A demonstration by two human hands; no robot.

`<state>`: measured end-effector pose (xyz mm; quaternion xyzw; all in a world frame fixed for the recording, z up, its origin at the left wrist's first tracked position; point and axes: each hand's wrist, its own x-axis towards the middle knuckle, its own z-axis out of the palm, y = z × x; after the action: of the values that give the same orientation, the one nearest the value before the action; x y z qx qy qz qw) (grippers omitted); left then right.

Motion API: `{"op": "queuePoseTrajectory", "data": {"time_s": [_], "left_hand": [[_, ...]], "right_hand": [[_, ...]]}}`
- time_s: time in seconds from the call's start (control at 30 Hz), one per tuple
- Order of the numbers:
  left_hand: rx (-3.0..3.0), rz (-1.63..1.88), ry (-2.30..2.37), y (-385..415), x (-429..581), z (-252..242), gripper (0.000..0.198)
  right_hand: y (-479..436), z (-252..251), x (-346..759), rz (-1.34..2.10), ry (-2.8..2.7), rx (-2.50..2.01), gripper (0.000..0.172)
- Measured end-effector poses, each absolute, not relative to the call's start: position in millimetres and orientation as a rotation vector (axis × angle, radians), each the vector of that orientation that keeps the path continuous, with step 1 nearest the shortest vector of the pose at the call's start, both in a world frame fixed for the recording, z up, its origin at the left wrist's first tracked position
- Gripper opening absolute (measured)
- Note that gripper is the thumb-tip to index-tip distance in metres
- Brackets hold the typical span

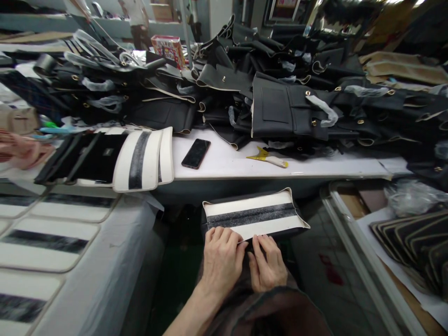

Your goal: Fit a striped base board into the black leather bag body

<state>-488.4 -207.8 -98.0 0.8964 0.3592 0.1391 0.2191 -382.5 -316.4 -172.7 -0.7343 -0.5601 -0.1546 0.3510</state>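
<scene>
In front of my lap is a black bag piece [252, 215] with a white panel and a dark stripe along its length facing up. My left hand [224, 254] grips its near edge left of the middle, fingertips over the white panel and thumb at the rim. Just to the right, my right hand [266, 261] pinches the same near edge with bent fingers. The two hands almost touch at the thumbs. The underside of the piece and the parts of the fingers beneath it are hidden.
A white worktable ahead carries a phone [196, 153], a yellow-and-white tool [268, 157] and piled black bags [280, 107]. White striped panels [142, 161] lie at left, more on the left table [45, 240]. At right, black panels [413, 242] are stacked beside a metal-edged surface [360, 261].
</scene>
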Motion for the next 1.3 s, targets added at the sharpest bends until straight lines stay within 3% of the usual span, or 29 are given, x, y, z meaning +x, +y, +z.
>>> {"op": "queuePoseTrajectory", "data": {"time_s": [0.97, 1.17, 1.3], "left_hand": [[2.049, 0.815, 1.03, -204.9, -536.6, -128.9, 0.004], [1.792, 0.913, 1.109, -209.7, -537.8, -139.3, 0.023], [1.367, 0.998, 1.153, -224.6, -540.7, -153.8, 0.05]], "right_hand": [[-303.9, -177.0, -411.3, -0.439, -1.709, -1.789, 0.055], [-302.0, -173.8, -414.6, -0.439, -1.738, -1.854, 0.057], [-306.0, -172.9, -414.9, -0.415, -1.748, -1.806, 0.057]]}}
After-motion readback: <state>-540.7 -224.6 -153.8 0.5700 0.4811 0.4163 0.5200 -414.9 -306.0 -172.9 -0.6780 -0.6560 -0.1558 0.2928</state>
